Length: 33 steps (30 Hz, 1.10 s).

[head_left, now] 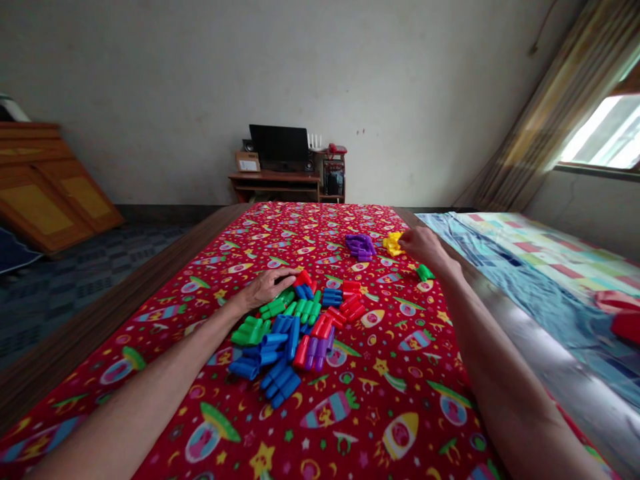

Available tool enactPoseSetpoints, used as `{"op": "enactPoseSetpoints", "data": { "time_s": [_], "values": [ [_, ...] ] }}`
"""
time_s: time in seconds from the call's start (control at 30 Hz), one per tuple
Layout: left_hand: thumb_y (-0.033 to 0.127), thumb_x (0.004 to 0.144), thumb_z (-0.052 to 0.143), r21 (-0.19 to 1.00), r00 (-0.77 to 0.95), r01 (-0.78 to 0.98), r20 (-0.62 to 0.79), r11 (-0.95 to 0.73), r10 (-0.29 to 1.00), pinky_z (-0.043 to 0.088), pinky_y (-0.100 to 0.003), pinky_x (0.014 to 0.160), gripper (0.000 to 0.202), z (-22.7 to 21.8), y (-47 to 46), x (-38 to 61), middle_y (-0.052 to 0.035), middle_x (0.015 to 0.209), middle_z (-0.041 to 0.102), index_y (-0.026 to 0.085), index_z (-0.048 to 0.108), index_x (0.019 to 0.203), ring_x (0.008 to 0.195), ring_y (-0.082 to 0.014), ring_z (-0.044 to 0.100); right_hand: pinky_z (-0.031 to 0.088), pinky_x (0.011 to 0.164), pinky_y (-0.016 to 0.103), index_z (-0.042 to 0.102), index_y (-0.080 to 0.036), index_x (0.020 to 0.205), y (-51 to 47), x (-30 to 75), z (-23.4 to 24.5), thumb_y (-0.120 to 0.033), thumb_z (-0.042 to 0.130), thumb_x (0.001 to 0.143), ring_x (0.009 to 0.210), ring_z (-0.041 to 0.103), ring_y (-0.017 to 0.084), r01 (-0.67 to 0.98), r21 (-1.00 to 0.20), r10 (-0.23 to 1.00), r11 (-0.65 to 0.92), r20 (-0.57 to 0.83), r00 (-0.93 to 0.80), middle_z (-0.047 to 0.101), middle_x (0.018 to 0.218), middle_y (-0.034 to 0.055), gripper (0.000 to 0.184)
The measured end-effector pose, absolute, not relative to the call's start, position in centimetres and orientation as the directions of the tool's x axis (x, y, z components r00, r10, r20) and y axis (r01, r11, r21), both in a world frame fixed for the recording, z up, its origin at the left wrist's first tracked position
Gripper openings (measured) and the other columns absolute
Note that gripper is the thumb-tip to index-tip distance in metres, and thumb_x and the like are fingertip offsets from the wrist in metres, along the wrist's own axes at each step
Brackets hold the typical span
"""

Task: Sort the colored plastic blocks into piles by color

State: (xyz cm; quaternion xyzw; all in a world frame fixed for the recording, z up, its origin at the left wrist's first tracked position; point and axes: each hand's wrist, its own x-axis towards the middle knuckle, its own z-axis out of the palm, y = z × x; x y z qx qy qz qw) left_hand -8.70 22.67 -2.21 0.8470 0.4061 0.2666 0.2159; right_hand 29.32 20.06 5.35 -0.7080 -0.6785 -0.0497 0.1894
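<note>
My left hand [270, 288] lies over the far left side of a mixed pile of plastic building blocks, its fingers stretched out toward a red block [303, 279]. Beneath and beside it are green blocks [275, 307]. Nearer to me in the same pile are blue blocks [281, 383], a few purple ones [319, 353] and more red ones. Farther away, my right hand [425, 245] reaches to a small heap of yellow blocks [393, 244], fingertips closed together at its right edge on a yellow block. Those fingertips are partly hidden.
Purple blocks [360, 247] form a heap left of the yellow ones. A lone green block [425, 272] lies below my right wrist. The red patterned cloth [400, 433] covers the table. A bed [545, 267] stands along the right, and a desk with a monitor [280, 147] at the wall.
</note>
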Motion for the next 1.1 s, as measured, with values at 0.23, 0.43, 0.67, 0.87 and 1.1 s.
{"op": "enactPoseSetpoints", "data": {
  "time_s": [0.23, 0.43, 0.67, 0.87, 1.1],
  "values": [
    [0.072, 0.078, 0.051, 0.620, 0.616, 0.523, 0.198, -0.584, 0.763, 0.046, -0.037, 0.101, 0.069, -2.0, 22.5, -8.9, -0.0080, 0.126, 0.067, 0.020, 0.067, 0.121, 0.115, -0.0297, 0.061, 0.037, 0.063, 0.023, 0.069, -0.014, 0.107, 17.8, 15.0, 2.4, -0.032, 0.050, 0.094, 0.071, 0.061, 0.015, 0.727, -0.379, 0.818, 0.572, 0.321, -0.477, 0.070, 0.078, 0.0067, 0.030],
    [0.075, 0.074, 0.051, 0.683, 0.543, 0.533, 0.176, -0.499, 0.821, 0.048, -0.038, 0.097, 0.075, -1.8, 22.6, -8.0, -0.0090, 0.119, 0.070, 0.018, 0.067, 0.120, 0.112, -0.0303, 0.062, 0.044, 0.069, 0.025, 0.066, -0.016, 0.106, 18.6, 12.6, -0.2, -0.017, 0.063, 0.079, 0.077, 0.065, 0.018, 0.640, -0.623, 0.892, 0.451, 0.337, -0.301, 0.071, 0.081, 0.0047, 0.028],
    [0.070, 0.079, 0.047, 0.566, 0.500, 0.627, 0.237, -0.536, 0.833, 0.052, -0.031, 0.075, 0.064, -0.2, 21.3, -5.5, -0.0072, 0.090, 0.075, 0.014, 0.072, 0.098, 0.085, -0.0270, 0.067, 0.045, 0.058, 0.024, 0.051, -0.019, 0.075, 20.1, 13.7, -0.2, -0.030, 0.069, 0.067, 0.057, 0.057, 0.012, 0.122, -0.950, 0.951, 0.286, 0.266, -0.156, 0.059, 0.062, -0.0038, 0.022],
    [0.054, 0.087, 0.043, 0.433, 0.477, 0.713, 0.277, -0.552, 0.834, 0.048, -0.029, 0.064, 0.048, -0.3, 20.0, -4.3, -0.0045, 0.067, 0.068, 0.015, 0.068, 0.073, 0.064, -0.0202, 0.062, 0.036, 0.056, 0.022, 0.053, -0.018, 0.064, 19.7, 14.5, 1.5, -0.031, 0.063, 0.071, 0.057, 0.049, 0.010, 0.476, -0.804, 0.910, 0.357, 0.415, 0.019, 0.054, 0.058, -0.0037, 0.018],
    [0.047, 0.084, 0.049, 0.411, 0.619, 0.576, 0.347, -0.707, 0.705, 0.048, -0.035, 0.091, 0.037, -0.5, 20.5, -4.6, -0.0105, 0.095, 0.073, 0.016, 0.071, 0.082, 0.095, -0.0244, 0.065, 0.036, 0.056, 0.022, 0.067, -0.015, 0.070, 20.5, 24.1, 5.0, -0.023, 0.059, 0.074, 0.060, 0.054, 0.011, 0.863, -0.463, 0.967, 0.200, 0.237, -0.096, 0.062, 0.064, 0.0006, 0.012]
  ]
}}
